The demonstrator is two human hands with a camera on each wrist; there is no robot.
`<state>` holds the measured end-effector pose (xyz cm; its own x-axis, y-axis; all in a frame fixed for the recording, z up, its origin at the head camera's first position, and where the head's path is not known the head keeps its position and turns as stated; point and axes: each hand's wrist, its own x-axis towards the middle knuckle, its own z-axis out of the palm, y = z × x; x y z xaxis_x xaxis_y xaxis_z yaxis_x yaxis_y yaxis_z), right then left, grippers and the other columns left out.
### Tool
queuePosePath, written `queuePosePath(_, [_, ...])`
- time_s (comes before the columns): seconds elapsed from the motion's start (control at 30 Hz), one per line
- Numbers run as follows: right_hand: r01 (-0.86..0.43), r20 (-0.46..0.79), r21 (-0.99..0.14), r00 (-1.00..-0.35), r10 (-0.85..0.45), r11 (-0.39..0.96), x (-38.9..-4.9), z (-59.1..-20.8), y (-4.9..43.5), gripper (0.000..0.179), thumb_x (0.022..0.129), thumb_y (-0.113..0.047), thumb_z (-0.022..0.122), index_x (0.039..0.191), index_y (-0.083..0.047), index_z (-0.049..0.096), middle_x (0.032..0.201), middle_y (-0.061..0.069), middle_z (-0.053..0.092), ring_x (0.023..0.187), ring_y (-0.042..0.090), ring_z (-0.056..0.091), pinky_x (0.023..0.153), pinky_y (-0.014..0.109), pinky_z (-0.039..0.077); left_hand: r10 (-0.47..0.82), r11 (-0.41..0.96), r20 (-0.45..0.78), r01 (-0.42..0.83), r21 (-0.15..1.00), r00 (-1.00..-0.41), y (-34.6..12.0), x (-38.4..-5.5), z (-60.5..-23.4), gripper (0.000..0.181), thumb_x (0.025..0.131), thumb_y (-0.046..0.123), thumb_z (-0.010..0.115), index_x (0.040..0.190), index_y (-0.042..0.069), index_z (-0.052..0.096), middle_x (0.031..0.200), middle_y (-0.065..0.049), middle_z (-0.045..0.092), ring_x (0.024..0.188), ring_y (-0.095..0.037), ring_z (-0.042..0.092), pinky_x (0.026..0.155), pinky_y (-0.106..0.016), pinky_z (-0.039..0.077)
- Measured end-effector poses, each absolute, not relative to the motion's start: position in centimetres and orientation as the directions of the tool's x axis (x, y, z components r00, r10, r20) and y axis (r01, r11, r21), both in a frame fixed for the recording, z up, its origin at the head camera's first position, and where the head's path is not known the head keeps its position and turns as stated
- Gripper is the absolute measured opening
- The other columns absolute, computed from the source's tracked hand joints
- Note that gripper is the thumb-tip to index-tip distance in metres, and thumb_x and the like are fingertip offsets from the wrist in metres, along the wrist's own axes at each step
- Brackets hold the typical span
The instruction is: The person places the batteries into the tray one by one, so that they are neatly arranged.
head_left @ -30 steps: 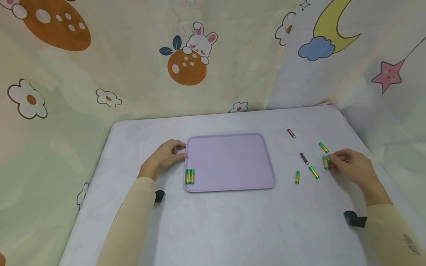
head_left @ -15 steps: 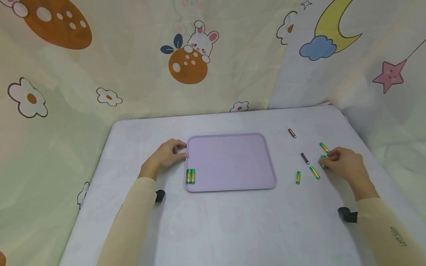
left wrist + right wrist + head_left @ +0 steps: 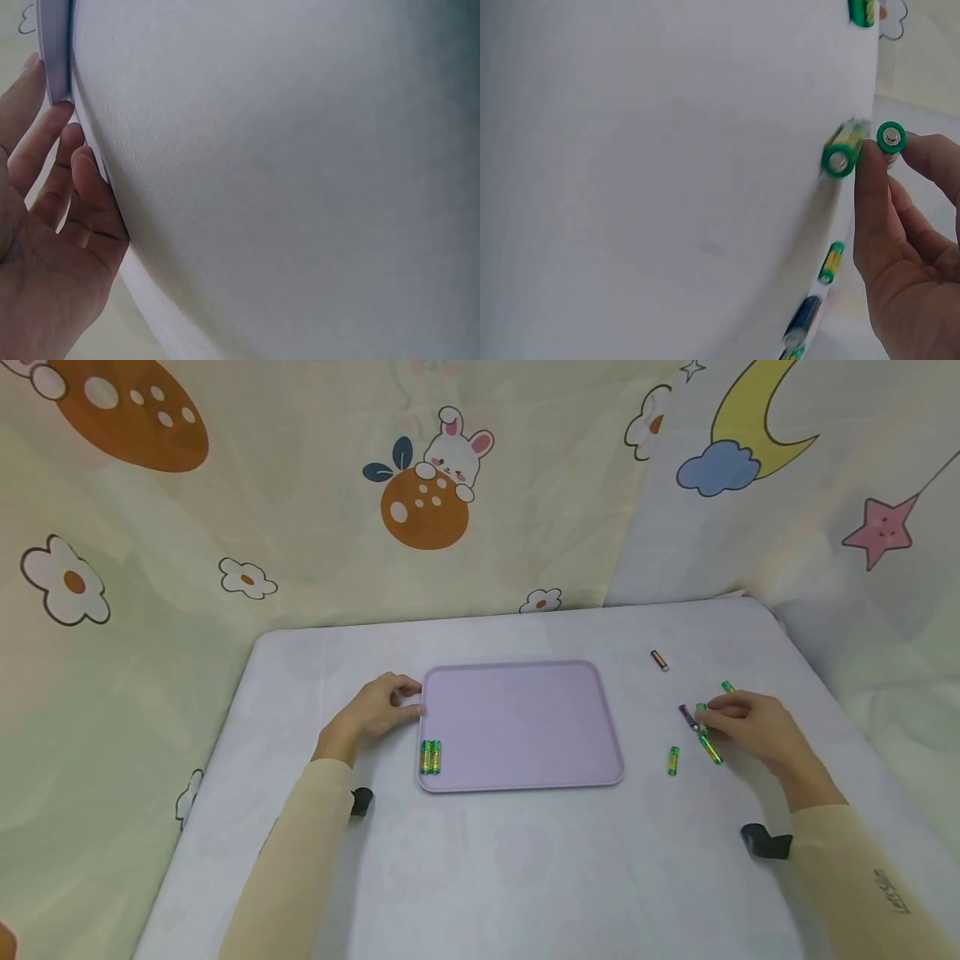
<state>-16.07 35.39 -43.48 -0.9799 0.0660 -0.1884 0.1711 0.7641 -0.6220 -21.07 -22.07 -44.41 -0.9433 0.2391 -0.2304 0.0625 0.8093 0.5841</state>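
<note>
A green AA-type battery [image 3: 891, 137] is pinched between the thumb and fingertips of my right hand [image 3: 757, 731], just over the table. Below it lies a green battery [image 3: 710, 750], and a dark battery [image 3: 687, 717] is to its left. Partly behind my right hand another green battery [image 3: 727, 686] shows only its end. My left hand [image 3: 375, 706] touches the left rim of a lilac tray [image 3: 525, 789] with thumb and fingertips. Two green batteries [image 3: 431, 757] lie side by side inside the tray, along its left edge near the front corner.
One more green battery [image 3: 673, 760] lies between the tray and my right hand. A brown battery [image 3: 659, 660] lies farther back on the white-covered table [image 3: 525, 877]. Patterned cloth [image 3: 555, 485] hangs behind the table and at its sides.
My right hand has moved left with the green battery, from the right of the loose batteries to above them. The left hand and tray have stayed in place.
</note>
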Motion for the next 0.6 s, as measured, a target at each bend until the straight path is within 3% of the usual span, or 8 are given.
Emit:
queuePosePath(0.1, [0.149, -0.191, -0.667, -0.981, 0.026, 0.730, -16.4, -43.1, 34.4, 0.057, 0.097, -0.046, 0.069, 0.126, 0.003, 0.061, 0.105, 0.014, 0.073, 0.083, 0.005, 0.067, 0.071, 0.016, 0.048, 0.241, 0.805, -0.227, 0.064, 0.590, -0.944, -22.1, -21.0, -44.3, 0.051, 0.095, 0.036, 0.074, 0.139, 0.014, 0.061, 0.131, -0.007, 0.058, 0.114, -0.028, 0.051, 0.099, -0.047, 0.044])
queuePosePath(0.17, [0.123, -0.178, -0.689, -0.984, -0.002, 0.714, -16.6, -42.7, 33.8, 0.054, 0.098, -0.044, 0.068, 0.124, 0.002, 0.061, 0.104, 0.013, 0.072, 0.081, 0.003, 0.068, 0.071, 0.014, 0.049, 0.243, 0.803, -0.227, 0.064, 0.592, -0.943, -22.0, -21.0, -44.2, 0.051, 0.095, 0.036, 0.075, 0.139, 0.014, 0.061, 0.131, -0.007, 0.058, 0.114, -0.029, 0.051, 0.098, -0.047, 0.044])
queuePosePath(0.47, [0.053, -0.171, -0.761, -0.978, -0.122, 0.646, -18.1, -41.6, 28.3, 0.048, 0.100, -0.039, 0.068, 0.125, 0.000, 0.061, 0.110, 0.017, 0.071, 0.092, 0.021, 0.075, 0.078, 0.020, 0.052, 0.241, 0.806, -0.235, 0.060, 0.589, -0.942, -21.8, -21.1, -44.0, 0.051, 0.096, 0.034, 0.074, 0.140, 0.013, 0.060, 0.131, -0.008, 0.058, 0.114, -0.029, 0.051, 0.098, -0.046, 0.044])
queuePosePath(0.6, [0.040, -0.168, -0.789, -0.974, -0.152, 0.613, -18.6, -41.8, 24.6, 0.041, 0.099, -0.034, 0.070, 0.123, -0.001, 0.063, 0.107, 0.015, 0.073, 0.091, 0.024, 0.074, 0.080, 0.025, 0.054, 0.231, 0.809, -0.253, 0.041, 0.586, -0.940, -21.9, -21.1, -44.2, 0.052, 0.096, 0.035, 0.074, 0.140, 0.014, 0.060, 0.133, -0.008, 0.057, 0.115, -0.030, 0.050, 0.100, -0.047, 0.043])
